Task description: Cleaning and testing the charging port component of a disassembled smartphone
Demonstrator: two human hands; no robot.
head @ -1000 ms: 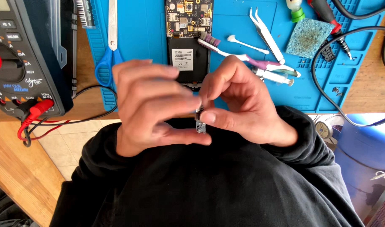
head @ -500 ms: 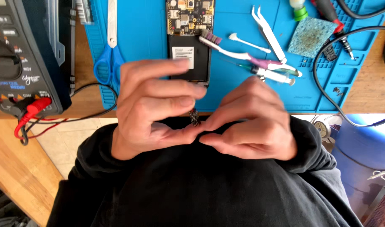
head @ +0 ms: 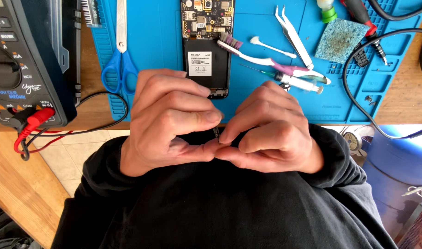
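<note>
Left hand (head: 171,122) and right hand (head: 271,129) are meeting fingertip to fingertip over the lap, both pinching a small dark part (head: 216,133) — barely showing between them. Behind, an opened phone (head: 207,46) is lying on the blue mat (head: 160,37) — scissors (head: 121,60) alongside, toothbrush (head: 252,55) touching it.

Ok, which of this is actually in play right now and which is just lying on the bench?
In play:
left hand
right hand
small dark part, pinched between both hands, mostly hidden

Lying about:
opened phone
scissors
toothbrush
tweezers
syringe
cotton swab
sponge
multimeter
blue mat
</note>
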